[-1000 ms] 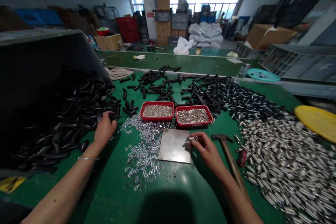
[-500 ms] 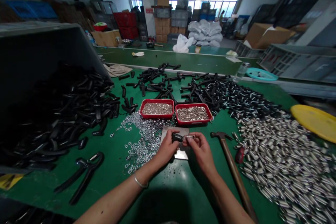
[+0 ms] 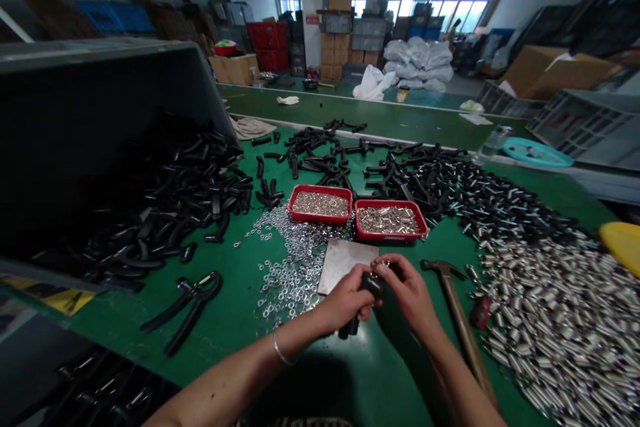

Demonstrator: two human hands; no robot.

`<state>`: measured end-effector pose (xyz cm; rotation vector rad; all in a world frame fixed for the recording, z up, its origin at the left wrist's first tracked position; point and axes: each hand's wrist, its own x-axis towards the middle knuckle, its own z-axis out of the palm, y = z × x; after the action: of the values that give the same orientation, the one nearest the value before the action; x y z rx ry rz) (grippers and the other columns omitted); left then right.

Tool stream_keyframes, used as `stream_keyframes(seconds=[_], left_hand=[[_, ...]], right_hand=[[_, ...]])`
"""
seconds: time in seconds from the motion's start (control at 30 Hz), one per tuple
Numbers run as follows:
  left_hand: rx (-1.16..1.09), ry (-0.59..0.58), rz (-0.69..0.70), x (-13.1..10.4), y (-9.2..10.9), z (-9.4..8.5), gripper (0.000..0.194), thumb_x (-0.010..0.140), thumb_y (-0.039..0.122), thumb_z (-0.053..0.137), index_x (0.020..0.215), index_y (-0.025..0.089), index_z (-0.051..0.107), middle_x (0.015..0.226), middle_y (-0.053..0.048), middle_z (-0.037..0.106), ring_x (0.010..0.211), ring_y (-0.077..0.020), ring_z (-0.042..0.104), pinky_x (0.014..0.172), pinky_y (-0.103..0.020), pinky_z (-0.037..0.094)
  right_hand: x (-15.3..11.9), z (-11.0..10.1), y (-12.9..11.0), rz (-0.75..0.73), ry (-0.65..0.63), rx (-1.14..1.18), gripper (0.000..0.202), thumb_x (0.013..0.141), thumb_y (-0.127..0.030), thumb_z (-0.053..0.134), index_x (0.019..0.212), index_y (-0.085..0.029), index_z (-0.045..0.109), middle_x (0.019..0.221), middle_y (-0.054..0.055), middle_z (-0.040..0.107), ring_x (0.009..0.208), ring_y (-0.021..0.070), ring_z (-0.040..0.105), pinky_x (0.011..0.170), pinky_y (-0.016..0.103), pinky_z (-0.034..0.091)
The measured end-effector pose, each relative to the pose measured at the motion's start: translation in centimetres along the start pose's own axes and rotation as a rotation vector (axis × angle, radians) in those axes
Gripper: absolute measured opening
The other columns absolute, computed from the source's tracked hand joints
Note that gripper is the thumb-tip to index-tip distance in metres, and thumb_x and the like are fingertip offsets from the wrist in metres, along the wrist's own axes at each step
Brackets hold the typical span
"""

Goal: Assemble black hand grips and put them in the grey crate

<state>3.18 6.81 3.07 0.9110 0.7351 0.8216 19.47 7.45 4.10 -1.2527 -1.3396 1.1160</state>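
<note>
Holding, left hand: curled firmly around a black handle piece, at the near right corner of the metal plate.
Pinching, right hand: thumb and fingertips nearly together on a small shiny metal piece, by the plate's right edge.
Handle piece, long axis: slanting, upper end pointing away from the body and a little right, lower end dropping toward the body, nearer than the plate.
Hidden: handle's middle under left fingers; most of the metal piece behind right fingertips; contact between the two impossible to tell.
Around the plate: loose metal rings on the left, red trays just beyond, hammer on the right.
Cut off: yellow disc, far right of the plate.
Too dark: depths of the grey bin, left of the plate.
</note>
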Motion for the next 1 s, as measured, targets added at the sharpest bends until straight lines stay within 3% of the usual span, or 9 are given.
stream_keyframes(seconds=[0.13, 0.2, 0.3, 0.4, 0.5, 0.67, 0.83, 0.9, 1.0], left_hand=[[-0.122, -0.213, -0.075, -1.0, 1.7, -0.3, 0.042, 0.078, 0.026, 0.068, 0.113, 0.019, 0.045, 0.091, -0.006, 0.067, 0.052, -0.0091, 0.055, 0.052, -0.023, 0.044], [-0.226, -0.213, -0.12, -1.2, 2.5, -1.1, 0.039, 0.083, 0.039, 0.067, 0.11, 0.017, 0.049, 0.092, -0.009, 0.067, 0.052, -0.0095, 0.055, 0.049, -0.023, 0.043], [-0.281, 0.105, 0.012, -1.2, 3.9, -3.2, 0.031, 0.084, 0.04, 0.068, 0.099, 0.018, 0.052, 0.084, -0.005, 0.065, 0.047, -0.0059, 0.049, 0.041, -0.016, 0.03], [-0.302, 0.476, 0.358, -1.2, 5.8, -6.0, 0.026, 0.085, 0.036, 0.068, 0.097, 0.019, 0.052, 0.088, -0.003, 0.066, 0.054, -0.0064, 0.053, 0.046, -0.016, 0.037], [-0.262, 0.54, 0.491, -1.4, 7.3, -7.9, 0.029, 0.086, 0.039, 0.067, 0.103, 0.018, 0.055, 0.094, -0.005, 0.067, 0.064, -0.0097, 0.059, 0.057, -0.021, 0.048], [-0.221, 0.507, 0.399, -1.0, 6.9, -7.8, 0.032, 0.081, 0.038, 0.073, 0.099, 0.016, 0.059, 0.089, -0.002, 0.066, 0.059, -0.0066, 0.054, 0.054, -0.018, 0.044], [-0.153, 0.604, 0.412, 1.2, 5.4, -6.2, 0.036, 0.079, 0.047, 0.074, 0.093, 0.018, 0.058, 0.079, 0.001, 0.063, 0.059, -0.0085, 0.054, 0.051, -0.017, 0.038], [-0.028, 0.554, 0.385, 2.2, 4.7, -5.6, 0.035, 0.083, 0.051, 0.068, 0.092, 0.018, 0.06, 0.079, -0.001, 0.064, 0.063, -0.0111, 0.056, 0.056, -0.02, 0.041], [0.192, 0.429, 0.381, 3.4, 3.7, -4.6, 0.03, 0.089, 0.048, 0.062, 0.09, 0.018, 0.063, 0.084, -0.003, 0.066, 0.075, -0.0154, 0.06, 0.07, -0.025, 0.046]], right_hand=[[2.1, -0.6, -0.6, 0.081, -0.176, 0.154, 0.026, 0.082, -0.046, 0.072, 0.09, -0.021, 0.066, 0.088, 0.003, 0.067, 0.078, 0.0179, 0.061, 0.072, 0.029, 0.049], [3.3, 0.3, -0.5, 0.106, -0.278, 0.169, 0.026, 0.086, -0.047, 0.067, 0.094, -0.022, 0.065, 0.088, 0.002, 0.067, 0.073, 0.0166, 0.059, 0.068, 0.029, 0.049], [5.1, 3.1, 0.3, 0.033, -0.319, 0.0, 0.028, 0.096, -0.045, 0.05, 0.098, -0.021, 0.065, 0.087, 0.004, 0.066, 0.071, 0.017, 0.059, 0.067, 0.031, 0.05], [6.7, 7.0, 1.0, -0.205, -0.323, -0.572, 0.021, 0.096, -0.03, 0.05, 0.091, -0.018, 0.067, 0.092, 0.008, 0.066, 0.088, 0.0216, 0.06, 0.08, 0.034, 0.049], [7.7, 10.8, 1.2, -0.307, -0.334, -1.031, 0.018, 0.094, -0.018, 0.052, 0.091, -0.014, 0.07, 0.1, 0.016, 0.065, 0.103, 0.028, 0.055, 0.086, 0.038, 0.046], [9.2, 14.2, 1.2, -0.287, -0.33, -1.093, 0.021, 0.094, -0.016, 0.051, 0.096, -0.014, 0.072, 0.098, 0.018, 0.066, 0.1, 0.0293, 0.056, 0.079, 0.038, 0.048], [8.5, 10.9, 0.7, -0.324, -0.274, -0.944, 0.018, 0.096, -0.02, 0.049, 0.098, -0.019, 0.067, 0.105, 0.011, 0.065, 0.102, 0.0235, 0.057, 0.087, 0.035, 0.048], [7.0, 8.2, 0.6, -0.264, -0.122, -0.63, 0.015, 0.096, -0.025, 0.05, 0.098, -0.019, 0.064, 0.101, 0.008, 0.065, 0.097, 0.0216, 0.06, 0.087, 0.036, 0.05], [4.6, 4.7, 0.7, 0.002, 0.052, -0.003, 0.024, 0.092, -0.038, 0.06, 0.109, -0.021, 0.063, 0.097, 0.005, 0.067, 0.084, 0.0195, 0.064, 0.078, 0.036, 0.054]])
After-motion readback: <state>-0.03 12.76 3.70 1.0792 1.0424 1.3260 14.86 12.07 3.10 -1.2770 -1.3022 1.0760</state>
